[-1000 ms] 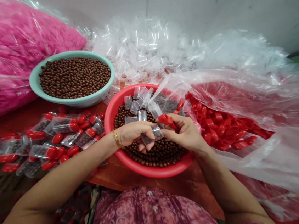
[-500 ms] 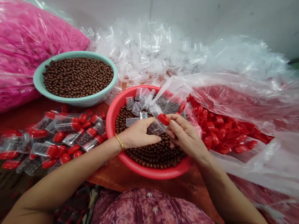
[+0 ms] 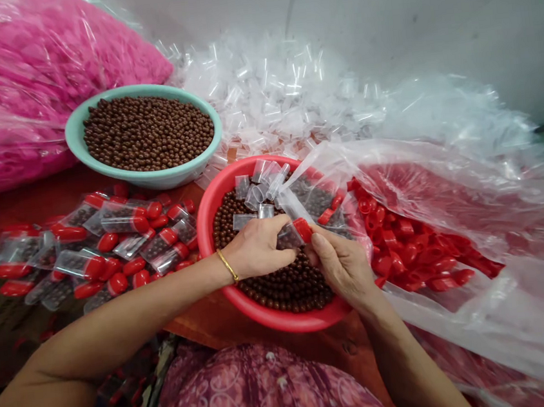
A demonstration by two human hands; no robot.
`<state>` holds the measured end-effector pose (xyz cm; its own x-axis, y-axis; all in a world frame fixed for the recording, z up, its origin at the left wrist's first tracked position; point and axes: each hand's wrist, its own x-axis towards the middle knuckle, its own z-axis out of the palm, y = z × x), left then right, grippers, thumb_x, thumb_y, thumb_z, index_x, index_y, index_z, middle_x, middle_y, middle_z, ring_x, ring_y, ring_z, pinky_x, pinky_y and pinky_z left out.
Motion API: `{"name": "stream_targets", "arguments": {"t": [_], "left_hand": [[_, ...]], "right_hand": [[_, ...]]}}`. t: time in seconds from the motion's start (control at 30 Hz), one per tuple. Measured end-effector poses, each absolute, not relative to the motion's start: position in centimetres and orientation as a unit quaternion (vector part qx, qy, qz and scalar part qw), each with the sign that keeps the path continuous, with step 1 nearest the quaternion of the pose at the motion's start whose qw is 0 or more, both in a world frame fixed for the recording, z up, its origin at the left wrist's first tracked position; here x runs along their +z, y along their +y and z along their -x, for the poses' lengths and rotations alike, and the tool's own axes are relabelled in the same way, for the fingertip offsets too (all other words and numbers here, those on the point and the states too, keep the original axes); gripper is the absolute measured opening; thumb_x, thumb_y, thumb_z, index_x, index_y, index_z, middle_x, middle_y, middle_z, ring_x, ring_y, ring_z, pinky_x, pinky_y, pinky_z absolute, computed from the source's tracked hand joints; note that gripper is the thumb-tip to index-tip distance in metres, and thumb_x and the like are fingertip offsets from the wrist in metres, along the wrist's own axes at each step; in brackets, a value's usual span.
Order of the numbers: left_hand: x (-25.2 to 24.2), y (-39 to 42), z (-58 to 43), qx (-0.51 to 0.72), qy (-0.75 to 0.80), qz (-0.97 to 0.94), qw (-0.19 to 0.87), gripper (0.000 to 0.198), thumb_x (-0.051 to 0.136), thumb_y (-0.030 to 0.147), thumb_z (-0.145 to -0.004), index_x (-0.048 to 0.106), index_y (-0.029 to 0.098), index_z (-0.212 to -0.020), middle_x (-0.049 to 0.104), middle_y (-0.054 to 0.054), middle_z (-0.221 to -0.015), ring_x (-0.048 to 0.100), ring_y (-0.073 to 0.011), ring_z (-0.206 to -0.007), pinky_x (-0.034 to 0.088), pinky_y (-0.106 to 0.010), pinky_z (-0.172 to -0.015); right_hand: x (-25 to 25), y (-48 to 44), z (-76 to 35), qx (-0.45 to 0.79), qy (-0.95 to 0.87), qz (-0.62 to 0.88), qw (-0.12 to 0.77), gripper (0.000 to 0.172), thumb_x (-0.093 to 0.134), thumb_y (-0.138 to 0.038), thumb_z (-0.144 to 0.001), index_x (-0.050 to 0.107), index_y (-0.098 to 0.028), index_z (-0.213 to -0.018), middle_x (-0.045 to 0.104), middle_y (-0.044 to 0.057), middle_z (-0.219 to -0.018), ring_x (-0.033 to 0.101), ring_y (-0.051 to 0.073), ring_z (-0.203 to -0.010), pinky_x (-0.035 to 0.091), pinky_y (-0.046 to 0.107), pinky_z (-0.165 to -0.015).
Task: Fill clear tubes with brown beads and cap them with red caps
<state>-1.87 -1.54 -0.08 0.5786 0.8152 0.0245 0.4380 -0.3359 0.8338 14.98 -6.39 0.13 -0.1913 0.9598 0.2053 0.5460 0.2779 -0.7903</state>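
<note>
Over the red basin (image 3: pixel 206 236), my left hand (image 3: pixel 260 247) grips a clear plastic container (image 3: pixel 287 237) with dark contents between thumb and fingers. My right hand (image 3: pixel 339 258) pinches a red cap (image 3: pixel 303 230) at the open end of that container; the cap sits against its rim, and I cannot tell how firmly. Brown balls (image 3: pixel 288 292) fill the basin below both hands. Several empty clear containers (image 3: pixel 261 182) lie on the balls at the basin's far side. Loose red caps (image 3: pixel 403 248) are heaped in a plastic bag just right of my right hand.
Filled, red-capped containers (image 3: pixel 122 219) are piled at the left. Behind them stands a light-blue basin (image 3: pixel 216 135) of brown balls, beside a big bag of pink pieces (image 3: pixel 45 78). A large heap of clear containers (image 3: pixel 279 86) lies along the wall. Plastic sheeting (image 3: pixel 502 315) covers the right side.
The red cap in my right hand has moved onto the end of the container, where before it was held angled above it. The view has shifted slightly.
</note>
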Motion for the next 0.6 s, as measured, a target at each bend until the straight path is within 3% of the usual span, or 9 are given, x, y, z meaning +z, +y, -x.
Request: {"name": "stream_targets", "arguments": {"t": [0.23, 0.33, 0.47, 0.6], "left_hand": [[0.2, -1.7, 1.8, 0.180, 0.402, -0.811, 0.385, 0.012, 0.054, 0.027, -0.069, 0.054, 0.017, -0.076, 0.052, 0.001, -0.059, 0.045, -0.0135, -0.054, 0.031, -0.025, -0.052], [0.0, -1.8, 1.7, 0.170, 0.415, -0.816, 0.364, 0.016, 0.054, 0.029, -0.071, 0.056, 0.016, -0.079, 0.056, -0.002, -0.062, 0.049, -0.0162, -0.056, 0.035, -0.027, -0.054], [-0.2, -1.9, 1.6, 0.156, 0.428, -0.821, 0.345, 0.020, 0.053, 0.031, -0.072, 0.056, 0.015, -0.084, 0.060, -0.006, -0.068, 0.056, -0.0211, -0.064, 0.039, -0.030, -0.059], [-0.2, -1.9, 1.7, 0.126, 0.425, -0.838, 0.317, 0.018, 0.053, 0.031, -0.072, 0.057, 0.016, -0.083, 0.063, -0.008, -0.072, 0.061, -0.0255, -0.072, 0.042, -0.032, -0.064]], "right_hand": [[0.0, -6.7, -15.3, 0.282, -0.725, 0.530, 0.337, 0.040, 0.038, -0.039, -0.094, 0.051, -0.020, -0.060, 0.044, -0.003, -0.050, 0.042, 0.009, -0.044, 0.035, 0.022, -0.044], [-0.3, -6.9, -14.8, 0.227, -0.734, 0.541, 0.342, 0.032, 0.038, -0.035, -0.094, 0.064, -0.021, -0.080, 0.052, -0.001, -0.054, 0.048, 0.011, -0.047, 0.040, 0.024, -0.048], [-1.1, -6.9, -14.3, 0.126, -0.758, 0.549, 0.329, 0.032, 0.038, -0.031, -0.092, 0.066, -0.020, -0.103, 0.067, 0.006, -0.073, 0.060, 0.016, -0.057, 0.045, 0.028, -0.055], [-1.1, -6.5, -15.1, 0.087, -0.807, 0.523, 0.260, 0.034, 0.038, -0.032, -0.090, 0.070, -0.020, -0.093, 0.060, 0.004, -0.055, 0.051, 0.014, -0.044, 0.035, 0.026, -0.045]]}}
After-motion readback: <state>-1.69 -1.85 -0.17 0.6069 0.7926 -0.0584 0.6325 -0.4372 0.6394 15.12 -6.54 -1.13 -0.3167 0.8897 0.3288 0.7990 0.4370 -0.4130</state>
